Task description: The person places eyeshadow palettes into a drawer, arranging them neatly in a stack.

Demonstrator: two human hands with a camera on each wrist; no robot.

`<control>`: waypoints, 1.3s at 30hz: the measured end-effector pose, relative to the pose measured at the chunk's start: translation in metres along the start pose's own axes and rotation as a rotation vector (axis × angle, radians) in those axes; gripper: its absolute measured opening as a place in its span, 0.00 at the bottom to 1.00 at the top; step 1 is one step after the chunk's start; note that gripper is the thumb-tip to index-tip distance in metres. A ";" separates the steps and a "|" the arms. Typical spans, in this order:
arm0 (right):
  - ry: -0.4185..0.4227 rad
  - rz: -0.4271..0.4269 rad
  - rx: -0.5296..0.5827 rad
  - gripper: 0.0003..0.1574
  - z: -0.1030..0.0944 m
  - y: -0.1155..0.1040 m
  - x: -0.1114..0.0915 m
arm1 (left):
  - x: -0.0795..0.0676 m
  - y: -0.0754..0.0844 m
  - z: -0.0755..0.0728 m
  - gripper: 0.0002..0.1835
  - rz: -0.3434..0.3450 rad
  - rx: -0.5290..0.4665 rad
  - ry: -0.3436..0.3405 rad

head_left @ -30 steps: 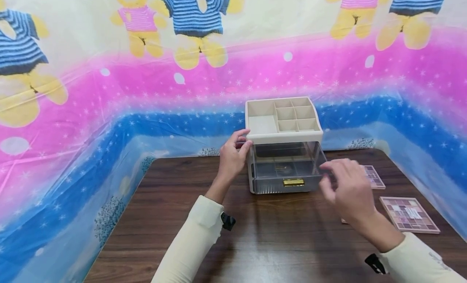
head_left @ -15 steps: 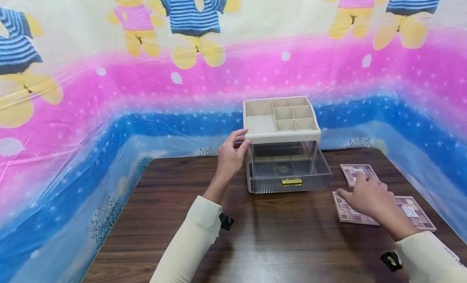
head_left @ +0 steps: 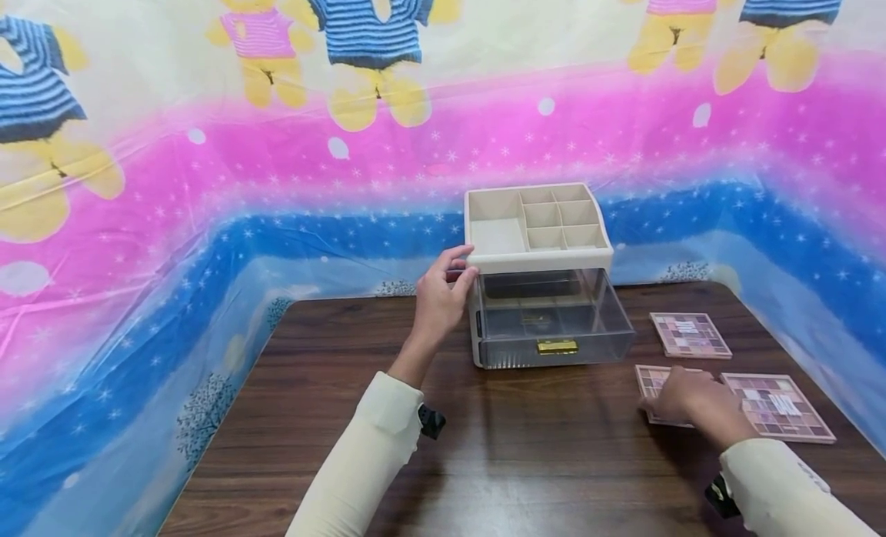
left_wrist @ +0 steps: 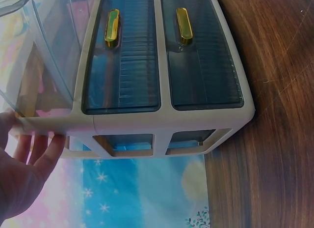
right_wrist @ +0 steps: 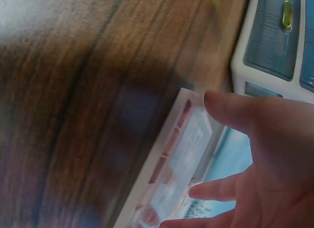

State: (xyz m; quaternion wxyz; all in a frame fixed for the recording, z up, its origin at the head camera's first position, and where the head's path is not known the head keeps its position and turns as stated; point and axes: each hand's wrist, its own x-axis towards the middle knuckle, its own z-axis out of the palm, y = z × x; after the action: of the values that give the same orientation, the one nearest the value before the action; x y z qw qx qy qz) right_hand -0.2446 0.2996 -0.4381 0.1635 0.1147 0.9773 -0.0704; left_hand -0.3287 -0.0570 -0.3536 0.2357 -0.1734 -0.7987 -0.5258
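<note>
A cream cosmetics organizer point(head_left: 540, 262) stands on the table, its clear grey drawer point(head_left: 557, 325) with a gold handle pulled out. My left hand point(head_left: 443, 298) holds the organizer's upper left edge, thumb at the front and fingers at the side; in the left wrist view, two more gold-handled drawers point(left_wrist: 122, 66) sit closed below. My right hand point(head_left: 692, 402) is over the front left makeup palette point(head_left: 653, 381), covering much of it. In the right wrist view, the thumb tip is right at a corner of this palette point(right_wrist: 162, 164), other fingertips along its edge, fingers fairly straight.
Two more makeup palettes lie on the right: one at the back point(head_left: 691, 335), another point(head_left: 778, 406) beside my right hand. A divided tray point(head_left: 498, 233) tops the organizer. Behind the brown wooden table point(head_left: 540, 445) hangs a printed cloth point(head_left: 415, 168).
My right hand has left the drawer's right side, passed over the palettes and come down on the front left one. The left hand keeps its place on the organizer.
</note>
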 end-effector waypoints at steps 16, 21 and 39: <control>-0.025 0.043 -0.031 0.72 0.005 0.002 0.009 | 0.002 0.002 0.000 0.18 0.021 0.012 0.007; -0.034 0.078 -0.011 0.77 0.006 0.002 0.011 | 0.001 0.002 -0.001 0.18 0.008 0.024 0.006; 0.003 0.103 0.058 0.72 0.008 0.008 0.010 | 0.000 -0.002 -0.001 0.19 0.027 0.036 0.009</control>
State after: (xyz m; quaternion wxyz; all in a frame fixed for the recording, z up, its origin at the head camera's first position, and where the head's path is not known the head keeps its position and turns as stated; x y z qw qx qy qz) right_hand -0.2491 0.3075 -0.4496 0.1623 0.1698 0.9678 -0.0900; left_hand -0.3291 -0.0583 -0.3547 0.2494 -0.1777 -0.8045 -0.5090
